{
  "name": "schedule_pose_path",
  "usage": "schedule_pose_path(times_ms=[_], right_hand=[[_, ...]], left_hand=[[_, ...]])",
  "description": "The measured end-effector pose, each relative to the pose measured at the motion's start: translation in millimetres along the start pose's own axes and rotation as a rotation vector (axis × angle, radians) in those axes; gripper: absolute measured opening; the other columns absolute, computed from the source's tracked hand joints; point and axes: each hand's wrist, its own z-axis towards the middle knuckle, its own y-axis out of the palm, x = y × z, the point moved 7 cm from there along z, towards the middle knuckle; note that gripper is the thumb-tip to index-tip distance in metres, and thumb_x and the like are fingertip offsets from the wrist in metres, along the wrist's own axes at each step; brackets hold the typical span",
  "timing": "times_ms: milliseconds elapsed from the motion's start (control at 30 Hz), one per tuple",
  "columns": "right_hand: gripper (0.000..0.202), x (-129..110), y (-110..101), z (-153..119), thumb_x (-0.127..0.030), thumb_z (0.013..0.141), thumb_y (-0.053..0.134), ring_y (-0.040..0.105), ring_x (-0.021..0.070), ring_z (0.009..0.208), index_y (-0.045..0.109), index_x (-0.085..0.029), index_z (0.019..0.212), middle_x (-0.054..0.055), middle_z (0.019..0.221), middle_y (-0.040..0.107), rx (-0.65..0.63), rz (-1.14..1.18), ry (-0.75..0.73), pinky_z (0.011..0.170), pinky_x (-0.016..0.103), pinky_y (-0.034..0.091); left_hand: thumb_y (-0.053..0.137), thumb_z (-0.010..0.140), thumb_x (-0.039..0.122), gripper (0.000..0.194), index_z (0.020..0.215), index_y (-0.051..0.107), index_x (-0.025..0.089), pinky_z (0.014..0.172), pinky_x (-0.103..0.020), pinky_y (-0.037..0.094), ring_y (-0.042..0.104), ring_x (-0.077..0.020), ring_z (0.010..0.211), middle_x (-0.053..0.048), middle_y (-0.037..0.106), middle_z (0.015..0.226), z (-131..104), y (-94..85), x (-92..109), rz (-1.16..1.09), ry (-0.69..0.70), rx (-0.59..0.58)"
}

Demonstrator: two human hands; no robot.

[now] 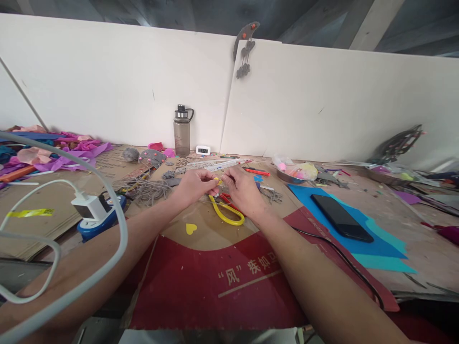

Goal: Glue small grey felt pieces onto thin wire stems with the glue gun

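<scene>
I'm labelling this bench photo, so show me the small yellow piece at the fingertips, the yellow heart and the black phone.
Small yellow piece [220,182]: head view, on its visible bit.
Yellow heart [191,229]: head view, middle of its face.
Black phone [341,217]: head view, middle of its upper face.

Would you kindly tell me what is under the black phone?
The black phone lies on a blue sheet, with turquoise sheeting showing beneath that; whatever the phone itself covers cannot be seen.

The left hand [194,185] and right hand [244,191] are bare, with uncovered forearms [304,260] tapering toward slimmer wrists [263,213]
</scene>
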Motion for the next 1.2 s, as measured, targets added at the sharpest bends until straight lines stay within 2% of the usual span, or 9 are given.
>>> schedule_pose_path(times_ms=[567,733,967,1200], right_hand=[[0.025,-3,0,1,-0.025,0.091,0.044,0.046,0.0164,0.069,0.039,-0.022,0.067,0.001,0.070,0.049,0.013,-0.064,-0.026,0.065,0.029,0.035],[0.026,-3,-1,1,-0.024,0.090,0.045,0.042,0.0141,0.063,0.038,-0.022,0.065,-0.001,0.066,0.046,0.028,-0.065,0.002,0.062,0.028,0.032],[0.025,-1,-2,1,-0.029,0.089,0.047,0.042,0.0130,0.063,0.047,-0.019,0.065,-0.001,0.064,0.047,0.015,0.022,0.083,0.063,0.026,0.032],[0.026,6,-1,1,-0.032,0.086,0.052,0.039,0.0109,0.059,0.051,-0.018,0.064,-0.003,0.060,0.046,0.045,0.192,0.165,0.060,0.025,0.031]], left_hand=[[0.065,0.074,0.024,0.011,0.071,0.064,0.013,0.057,-0.023,0.051,0.063,-0.0133,0.055,-0.006,0.068,0.061,-3,1.2,6,0.021,0.017,-0.002],[0.063,0.075,0.027,0.013,0.074,0.064,0.014,0.049,-0.021,0.046,0.056,-0.0098,0.047,-0.002,0.063,0.057,-3,-0.1,2,0.029,0.008,-0.022],[0.062,0.076,0.031,0.015,0.072,0.060,0.016,0.042,-0.017,0.037,0.046,-0.0058,0.043,0.004,0.053,0.052,2,-0.9,-3,-0.056,0.059,-0.055],[0.064,0.075,0.029,0.015,0.071,0.059,0.016,0.045,-0.019,0.038,0.046,-0.0057,0.044,0.004,0.053,0.053,2,0.1,0,-0.124,0.107,-0.044]])
